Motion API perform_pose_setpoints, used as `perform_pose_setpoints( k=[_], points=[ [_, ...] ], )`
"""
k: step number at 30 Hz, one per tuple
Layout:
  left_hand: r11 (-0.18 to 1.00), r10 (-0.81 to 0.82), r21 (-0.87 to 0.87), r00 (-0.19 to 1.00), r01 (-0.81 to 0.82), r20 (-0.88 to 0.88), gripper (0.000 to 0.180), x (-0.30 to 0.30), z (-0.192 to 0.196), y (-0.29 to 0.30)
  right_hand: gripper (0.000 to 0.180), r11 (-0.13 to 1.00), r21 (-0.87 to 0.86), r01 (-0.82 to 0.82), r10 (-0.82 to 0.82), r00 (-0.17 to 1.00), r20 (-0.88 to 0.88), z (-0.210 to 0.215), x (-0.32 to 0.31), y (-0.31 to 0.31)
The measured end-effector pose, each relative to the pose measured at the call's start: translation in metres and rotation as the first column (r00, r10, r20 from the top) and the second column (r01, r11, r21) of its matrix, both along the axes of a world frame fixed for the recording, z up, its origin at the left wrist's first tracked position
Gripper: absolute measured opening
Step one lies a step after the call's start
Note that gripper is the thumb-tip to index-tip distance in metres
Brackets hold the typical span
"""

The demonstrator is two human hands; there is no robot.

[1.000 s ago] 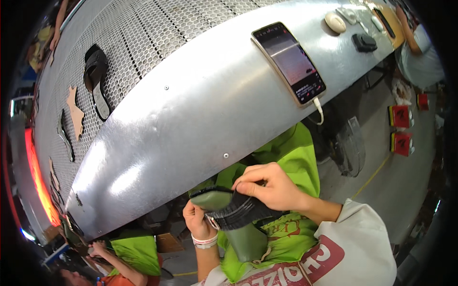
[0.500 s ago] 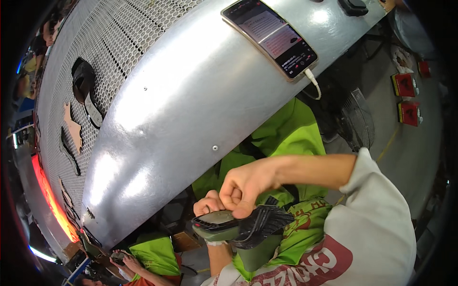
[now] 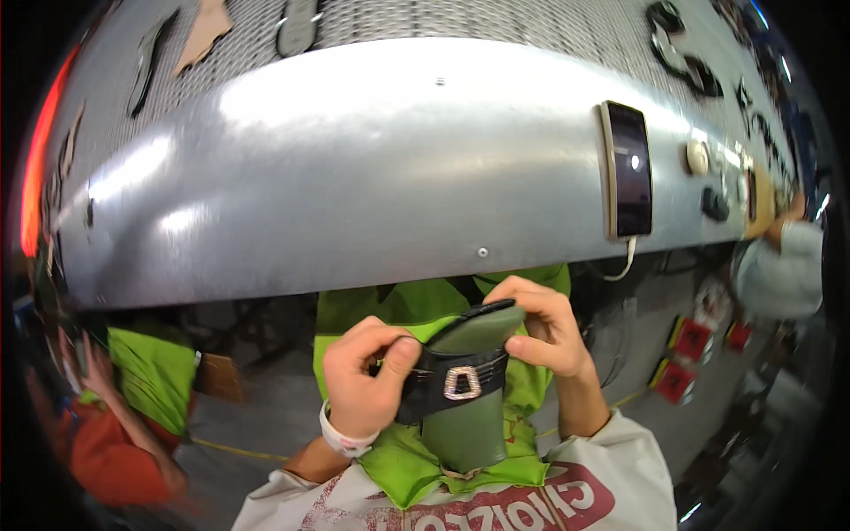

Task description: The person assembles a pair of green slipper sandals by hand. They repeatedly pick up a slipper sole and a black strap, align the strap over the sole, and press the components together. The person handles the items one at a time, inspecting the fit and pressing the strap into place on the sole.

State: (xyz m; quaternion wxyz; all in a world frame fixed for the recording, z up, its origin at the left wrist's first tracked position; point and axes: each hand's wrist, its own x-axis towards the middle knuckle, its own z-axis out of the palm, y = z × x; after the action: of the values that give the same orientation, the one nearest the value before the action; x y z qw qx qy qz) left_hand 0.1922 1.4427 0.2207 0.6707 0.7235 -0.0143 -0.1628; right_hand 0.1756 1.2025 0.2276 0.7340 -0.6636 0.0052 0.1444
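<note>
Holding a green shoe form [image 3: 465, 434] between both hands, in front of the lime-green apron [image 3: 398, 473] and on the near side of the worktop [image 3: 336, 186], which lies beyond both hands. Pinching the black strap [image 3: 432, 403] at its left side with the left hand [image 3: 365, 372], thumb on top and fingers curled in tight. Steadying the toe end with the right hand [image 3: 551, 332], thumb near the strap's right edge, fingers bent round the dark rim [image 3: 487, 310] at the far tip. Cannot tell how much of the strap sits hidden inside the left hand.

Looks light enough to manage in mid-air, stiff in the green body, and probably a little slippery on that smooth, faintly shiny surface. Expect softness in the strap alone: bends round the form, and would likely crease or stretch if tugged at one point. Treat the sparkling buckle [image 3: 462, 382], between the two thumbs, as the fragile part, likely to scratch or loosen under pressure. Best to grip the form by its toe sides, or by the broad end nearer the body than both hands, and the strap by its side edges.
</note>
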Motion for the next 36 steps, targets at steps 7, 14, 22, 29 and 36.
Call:
perform_pose_setpoints(
  k=[7, 14, 22, 29, 36],
  points=[
    [0.998, 0.065, -0.022, 0.973, -0.062, 0.22, 0.011, -0.009, 0.016, -0.013, 0.057, 0.906, -0.312, 0.287, -0.221, 0.948, 0.23, 0.007, 0.0, 0.027],
    [0.623, -0.604, -0.765, 0.723, 0.165, -0.336, 0.027, 0.015, -0.036, 0.001, 0.046, 0.973, -0.032, 0.23, -0.198, 0.893, 0.404, -0.003, 0.005, 0.046],
    [0.905, -0.35, -0.225, 0.933, 0.36, 0.082, 0.026, 0.009, 0.011, 0.027, 0.049, 0.991, 0.111, 0.081, -0.106, 0.964, 0.245, -0.012, 0.009, 0.05],
    [0.711, -0.329, -0.695, 0.925, 0.111, -0.188, 0.046, -0.028, -0.02, 0.03, 0.062, 0.916, 0.278, -0.29, 0.233, 0.947, 0.221, -0.026, 0.02, 0.037],
    [0.84, -0.275, -0.543, 0.882, 0.026, -0.383, 0.028, -0.082, -0.02, 0.046, 0.043, 0.963, 0.251, -0.097, 0.058, 0.985, 0.16, -0.027, 0.005, 0.034]
  ],
)
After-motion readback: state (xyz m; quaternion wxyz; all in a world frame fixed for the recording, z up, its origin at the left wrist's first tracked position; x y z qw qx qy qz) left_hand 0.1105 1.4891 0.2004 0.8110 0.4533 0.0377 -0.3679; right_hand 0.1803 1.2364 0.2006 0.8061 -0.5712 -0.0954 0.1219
